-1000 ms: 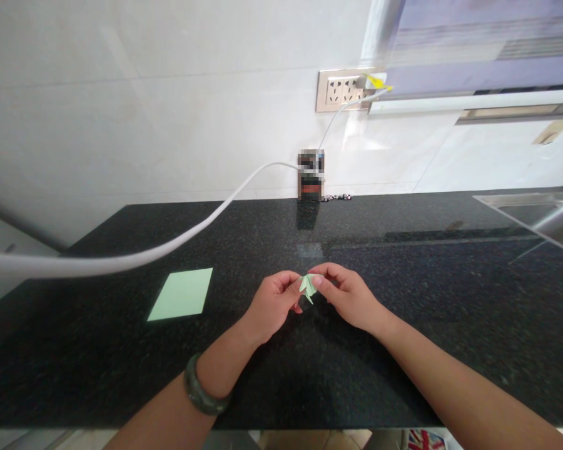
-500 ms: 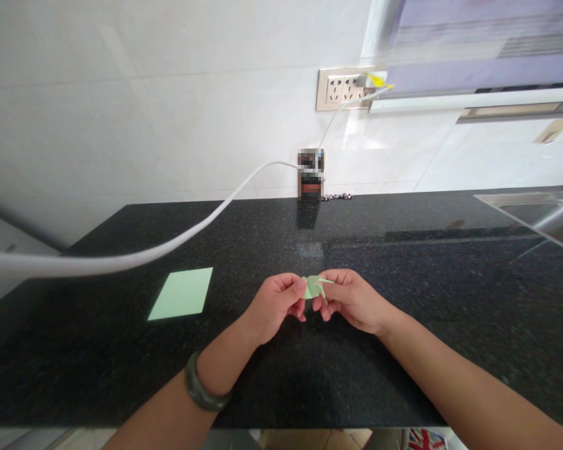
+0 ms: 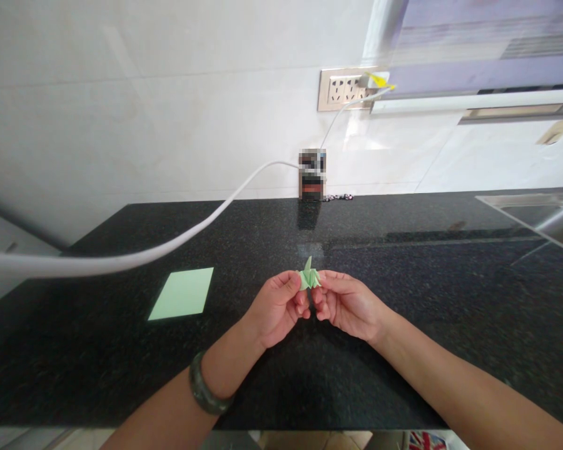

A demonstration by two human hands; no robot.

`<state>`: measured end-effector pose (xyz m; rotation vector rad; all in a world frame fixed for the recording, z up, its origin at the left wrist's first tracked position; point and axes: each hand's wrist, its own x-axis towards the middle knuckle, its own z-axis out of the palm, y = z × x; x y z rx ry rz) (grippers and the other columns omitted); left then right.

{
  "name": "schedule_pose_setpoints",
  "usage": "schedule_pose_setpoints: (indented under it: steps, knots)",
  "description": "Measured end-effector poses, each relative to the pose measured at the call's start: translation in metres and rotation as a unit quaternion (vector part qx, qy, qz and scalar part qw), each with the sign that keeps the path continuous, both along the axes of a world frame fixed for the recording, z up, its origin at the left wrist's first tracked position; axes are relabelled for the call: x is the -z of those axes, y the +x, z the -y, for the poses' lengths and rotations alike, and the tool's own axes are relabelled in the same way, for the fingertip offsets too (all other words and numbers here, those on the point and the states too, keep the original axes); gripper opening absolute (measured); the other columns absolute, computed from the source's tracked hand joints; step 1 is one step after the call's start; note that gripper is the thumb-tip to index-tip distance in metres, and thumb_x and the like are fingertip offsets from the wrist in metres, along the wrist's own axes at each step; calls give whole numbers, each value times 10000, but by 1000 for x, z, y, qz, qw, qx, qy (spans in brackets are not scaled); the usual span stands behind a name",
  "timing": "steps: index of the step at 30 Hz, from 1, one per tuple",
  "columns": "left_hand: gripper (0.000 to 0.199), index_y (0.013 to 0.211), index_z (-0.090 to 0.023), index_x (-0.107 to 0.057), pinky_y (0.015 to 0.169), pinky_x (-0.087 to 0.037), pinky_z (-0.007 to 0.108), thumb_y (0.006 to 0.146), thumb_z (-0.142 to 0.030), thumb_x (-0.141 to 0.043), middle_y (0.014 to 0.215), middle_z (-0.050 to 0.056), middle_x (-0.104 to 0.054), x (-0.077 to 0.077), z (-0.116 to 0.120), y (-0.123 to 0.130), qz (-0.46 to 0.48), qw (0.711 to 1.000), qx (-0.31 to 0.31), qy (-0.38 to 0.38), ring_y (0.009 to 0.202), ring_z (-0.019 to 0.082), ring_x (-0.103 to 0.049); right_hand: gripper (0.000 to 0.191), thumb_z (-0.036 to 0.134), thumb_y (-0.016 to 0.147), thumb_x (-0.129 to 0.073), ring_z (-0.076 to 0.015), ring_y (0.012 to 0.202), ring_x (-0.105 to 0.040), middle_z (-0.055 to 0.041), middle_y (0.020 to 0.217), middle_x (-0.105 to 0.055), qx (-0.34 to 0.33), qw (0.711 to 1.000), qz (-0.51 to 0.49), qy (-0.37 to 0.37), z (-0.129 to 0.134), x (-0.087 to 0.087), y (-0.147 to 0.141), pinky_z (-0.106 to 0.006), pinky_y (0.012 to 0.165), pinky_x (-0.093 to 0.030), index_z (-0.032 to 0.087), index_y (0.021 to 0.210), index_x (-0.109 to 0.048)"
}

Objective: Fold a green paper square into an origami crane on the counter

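A small folded piece of light green paper is held up over the counter, with a thin point sticking up from its middle. It looks like a paper crane, though its exact shape is partly covered by fingers. My left hand pinches its left side between thumb and fingers. On the other side, my right hand pinches the right edge. Left of my hands, a stack or sheet of square light green paper lies flat on the counter.
The black speckled countertop meets a pale tiled wall. A white cable arcs across the left toward a blurred upright box by the wall. A wall socket holds a plug. At right is a metal sink.
The folded paper has turned in my fingers, and its thin point now stands upward instead of lying toward the right hand. Both hands still pinch it at about the same place.
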<state>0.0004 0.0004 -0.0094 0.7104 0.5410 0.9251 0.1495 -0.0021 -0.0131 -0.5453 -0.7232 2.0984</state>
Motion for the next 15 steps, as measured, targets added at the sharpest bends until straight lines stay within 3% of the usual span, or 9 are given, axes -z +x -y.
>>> schedule_pose_setpoints:
  steps: [4,9,15]
  knots:
    - [315,574,-122,-487,519,-405,226,795,-345,-514,566,12,-530,0,1,3,21,1000,14,16,486,75,-467,182,239,826,-488,-92,511,-584,-8,576,-593,10,1000,-6,9,1,0,-5,-221,559,-519,110,722,-565]
    - [364,572,-115,-494,529,-402,236,837,-356,-434,596,30,-547,-2,3,5,51,998,24,34,517,91,-495,242,277,832,-475,-85,506,-563,-9,582,-573,17,1000,1,15,1,1,-8,-182,494,-487,124,657,-541]
    - [347,582,-130,-485,528,-409,250,816,-385,-464,529,0,-500,-2,3,6,53,998,9,23,492,91,-472,261,281,848,-452,-75,494,-544,3,566,-539,31,999,-10,12,2,3,-11,-162,467,-470,137,640,-520]
